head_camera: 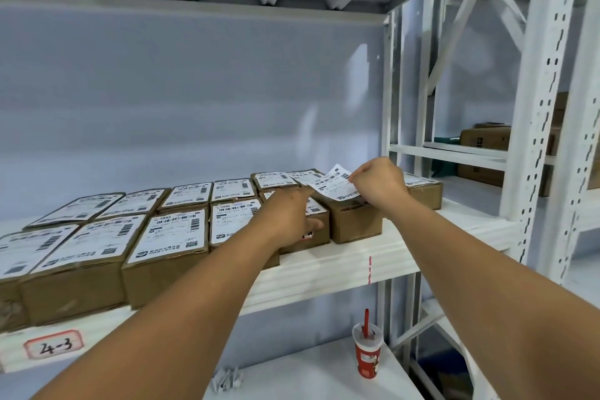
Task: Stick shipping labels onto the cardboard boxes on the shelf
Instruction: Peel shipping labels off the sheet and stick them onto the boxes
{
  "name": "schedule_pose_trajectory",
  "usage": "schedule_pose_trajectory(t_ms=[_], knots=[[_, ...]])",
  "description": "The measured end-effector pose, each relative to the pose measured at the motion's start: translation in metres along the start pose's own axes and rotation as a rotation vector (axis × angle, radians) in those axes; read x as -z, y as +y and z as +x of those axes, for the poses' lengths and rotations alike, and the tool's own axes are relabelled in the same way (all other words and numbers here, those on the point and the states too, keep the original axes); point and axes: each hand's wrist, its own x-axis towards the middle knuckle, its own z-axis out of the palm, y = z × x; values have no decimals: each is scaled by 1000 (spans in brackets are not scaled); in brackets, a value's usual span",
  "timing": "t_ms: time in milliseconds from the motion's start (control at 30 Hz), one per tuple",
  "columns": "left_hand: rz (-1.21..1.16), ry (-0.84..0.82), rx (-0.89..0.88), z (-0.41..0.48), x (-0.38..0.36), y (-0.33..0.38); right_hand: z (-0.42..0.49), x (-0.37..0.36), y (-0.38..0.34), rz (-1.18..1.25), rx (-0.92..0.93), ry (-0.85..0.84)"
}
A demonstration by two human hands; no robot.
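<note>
Two rows of brown cardboard boxes (168, 256) lie on the white shelf (341, 266), most with white shipping labels on top. My right hand (380, 185) pinches a white shipping label (334, 185) by its upper right corner; the label's lower edge touches the top of a bare-topped box (354, 221) in the front row. My left hand (289, 214) lies flat on the neighbouring labelled box to the left, fingers spread, holding nothing.
One more labelled box (422, 188) sits right of my right hand, near a white shelf upright (389, 107). A red paper cup with a straw (367, 354) and crumpled backing paper (227, 380) rest on the lower shelf. A tag reading 2-3 (53, 347) marks the shelf edge.
</note>
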Motion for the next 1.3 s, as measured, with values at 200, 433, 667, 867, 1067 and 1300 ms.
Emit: schedule_pose_trajectory(t_ms=[200, 433, 667, 867, 1067, 1300], knots=[[134, -84, -11, 1, -3, 1, 0, -4, -1, -60, 31, -6], [162, -104, -8, 0, -2, 3, 2, -6, 3, -110, 52, 0], [177, -105, -4, -2, -2, 4, 3, -8, 4, -125, 51, 10], [192, -111, -6, -2, -2, 5, 2, -10, 5, -143, 66, 15], [153, -104, 9, -4, -2, 6, 3, -14, 7, -204, 124, 17], [190, -114, -27, -4, -3, 5, 4, -15, 6, -271, 167, -8]])
